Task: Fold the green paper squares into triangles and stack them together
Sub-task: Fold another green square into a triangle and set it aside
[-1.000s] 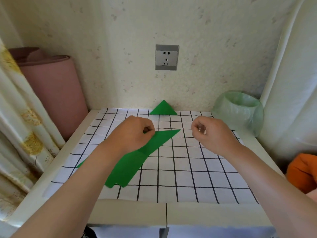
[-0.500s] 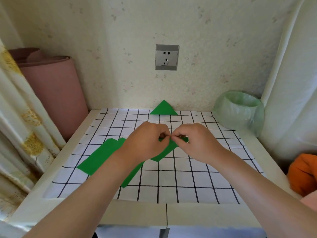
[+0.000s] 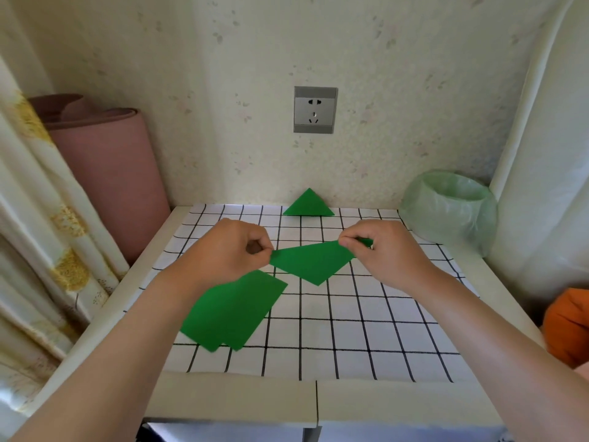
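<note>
White table [image 3: 229,400], checked cloth [image 3: 350,330], flat green squares [image 3: 232,311], folded triangle [image 3: 308,205], lined bin [image 3: 446,212]

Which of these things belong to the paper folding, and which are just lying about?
Job: green sheet pinched by left hand and right hand; flat green squares; folded triangle.
Lying about: pink roll; wall socket; bagged bin; orange object.
</note>
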The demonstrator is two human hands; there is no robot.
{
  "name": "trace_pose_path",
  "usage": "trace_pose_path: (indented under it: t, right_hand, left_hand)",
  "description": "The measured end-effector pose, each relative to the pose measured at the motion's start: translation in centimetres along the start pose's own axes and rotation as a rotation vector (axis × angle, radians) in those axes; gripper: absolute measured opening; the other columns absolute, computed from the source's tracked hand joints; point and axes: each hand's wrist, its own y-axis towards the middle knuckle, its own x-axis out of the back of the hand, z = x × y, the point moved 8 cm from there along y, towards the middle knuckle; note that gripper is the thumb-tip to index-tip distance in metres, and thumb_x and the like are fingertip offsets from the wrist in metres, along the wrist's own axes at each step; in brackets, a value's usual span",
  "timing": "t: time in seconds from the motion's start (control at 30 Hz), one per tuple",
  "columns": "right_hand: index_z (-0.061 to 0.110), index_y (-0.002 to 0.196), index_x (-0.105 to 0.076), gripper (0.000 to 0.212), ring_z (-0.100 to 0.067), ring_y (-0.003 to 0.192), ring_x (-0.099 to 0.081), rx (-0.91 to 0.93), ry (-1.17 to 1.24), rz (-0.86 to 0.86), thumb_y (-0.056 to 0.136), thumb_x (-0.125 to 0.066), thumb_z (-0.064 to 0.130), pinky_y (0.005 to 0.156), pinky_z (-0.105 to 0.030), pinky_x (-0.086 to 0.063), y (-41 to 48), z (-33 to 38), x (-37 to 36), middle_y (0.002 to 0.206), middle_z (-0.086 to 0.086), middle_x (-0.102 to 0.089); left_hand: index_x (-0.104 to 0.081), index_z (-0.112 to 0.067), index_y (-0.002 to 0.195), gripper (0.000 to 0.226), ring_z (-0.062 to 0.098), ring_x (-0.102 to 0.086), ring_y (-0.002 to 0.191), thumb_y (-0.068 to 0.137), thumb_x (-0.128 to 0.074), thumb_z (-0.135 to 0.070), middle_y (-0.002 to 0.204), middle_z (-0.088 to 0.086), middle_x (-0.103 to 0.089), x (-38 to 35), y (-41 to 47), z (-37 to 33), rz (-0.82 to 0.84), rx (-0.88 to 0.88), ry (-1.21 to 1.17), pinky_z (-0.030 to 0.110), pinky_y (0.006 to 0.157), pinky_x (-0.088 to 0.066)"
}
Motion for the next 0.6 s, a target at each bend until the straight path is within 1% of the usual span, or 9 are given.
trace_pose_path:
  t: [0.1, 0.2, 0.3, 0.37, 0.43, 0.5, 0.53, 0.57, 0.6]
  right_hand:
    - [0.029, 0.089, -0.076, 0.014, -0.002, 0.081, -0.064, -0.007, -0.005, -0.003, 0.093, -0.064, 0.025, 0.077, -0.035, -0.054, 0.1, -0.1, -0.2, 0.085, 0.021, -0.071]
    - [0.029, 0.089, -0.076, 0.014, -0.006, 0.08, -0.064, -0.013, -0.028, -0.009, 0.094, -0.064, 0.026, 0.076, -0.037, -0.054, 0.1, -0.1, -0.4, 0.086, 0.019, -0.072]
    - [0.029, 0.092, -0.077, 0.012, -0.004, 0.084, -0.065, -0.038, -0.015, -0.002, 0.093, -0.065, 0.026, 0.08, -0.035, -0.054, 0.2, -0.3, -0.4, 0.09, 0.019, -0.073]
    - [0.028, 0.095, -0.078, 0.011, 0.001, 0.087, -0.066, -0.047, 0.031, 0.049, 0.092, -0.068, 0.027, 0.084, -0.03, -0.053, 0.3, 0.0, -0.7, 0.092, 0.019, -0.074]
    - [0.029, 0.094, -0.079, 0.009, 0.005, 0.087, -0.066, -0.045, 0.097, 0.125, 0.089, -0.071, 0.026, 0.084, -0.02, -0.051, 0.2, 0.7, -1.3, 0.091, 0.02, -0.074]
    - [0.03, 0.089, -0.079, 0.007, 0.006, 0.084, -0.066, -0.048, 0.163, 0.193, 0.087, -0.074, 0.025, 0.08, -0.015, -0.049, 0.1, 1.4, -1.8, 0.087, 0.021, -0.074]
    - [0.031, 0.088, -0.078, 0.008, 0.006, 0.084, -0.066, -0.046, 0.185, 0.217, 0.086, -0.075, 0.024, 0.079, -0.014, -0.049, 0.0, 1.7, -2.0, 0.086, 0.021, -0.074]
    - [0.032, 0.086, -0.078, 0.009, 0.005, 0.083, -0.066, -0.037, 0.198, 0.232, 0.086, -0.075, 0.024, 0.078, -0.014, -0.049, 0.0, 2.0, -2.1, 0.085, 0.021, -0.074]
    - [0.033, 0.086, -0.078, 0.01, 0.004, 0.084, -0.066, -0.03, 0.21, 0.239, 0.085, -0.076, 0.023, 0.078, -0.014, -0.049, -0.1, 2.2, -2.2, 0.085, 0.021, -0.074]
  left_hand:
    - [-0.074, -0.026, 0.075, 0.011, 0.008, -0.066, 0.066, 0.083, -0.072, -0.018, 0.068, -0.009, -0.071, 0.9, -0.3, 1.4, 0.014, 0.037, 0.047, 0.021, 0.065, -0.053]
    - [-0.072, -0.026, 0.076, 0.012, 0.006, -0.064, 0.065, 0.085, -0.07, -0.02, 0.068, -0.009, -0.07, 1.9, -0.4, 2.7, 0.009, 0.088, 0.167, 0.024, 0.064, -0.054]
    - [-0.07, -0.025, 0.078, 0.013, 0.006, -0.063, 0.068, 0.088, -0.066, -0.019, 0.073, -0.009, -0.069, 3.0, -0.4, 3.8, -0.037, 0.17, 0.239, 0.029, 0.068, -0.055]
    - [-0.074, -0.023, 0.088, 0.011, 0.008, -0.065, 0.075, 0.091, -0.064, -0.019, 0.082, -0.01, -0.072, 3.2, -0.5, 2.7, -0.12, 0.136, 0.184, 0.031, 0.076, -0.055]
    - [-0.072, -0.028, 0.108, 0.018, 0.002, -0.063, 0.086, 0.094, -0.062, -0.025, 0.1, -0.015, -0.071, 2.1, -0.6, 0.5, -0.135, 0.063, 0.077, 0.025, 0.085, -0.052]
    - [-0.061, -0.038, 0.126, 0.031, -0.009, -0.054, 0.098, 0.095, -0.058, -0.035, 0.113, -0.027, -0.062, -0.7, -0.7, -1.7, 0.013, 0.015, -0.003, 0.019, 0.091, -0.044]
    - [-0.057, -0.042, 0.129, 0.035, -0.014, -0.051, 0.1, 0.094, -0.057, -0.039, 0.116, -0.029, -0.061, -2.3, -0.8, -2.6, 0.111, 0.001, -0.019, 0.018, 0.092, -0.042]
    - [-0.057, -0.044, 0.127, 0.034, -0.017, -0.052, 0.098, 0.093, -0.058, -0.042, 0.114, -0.028, -0.062, -3.7, -0.9, -3.0, 0.196, 0.001, -0.036, 0.017, 0.091, -0.043]
    - [-0.062, -0.044, 0.12, 0.028, -0.015, -0.055, 0.091, 0.092, -0.059, -0.041, 0.106, -0.025, -0.066, -4.8, -1.0, -3.3, 0.252, 0.006, -0.058, 0.018, 0.086, -0.046]
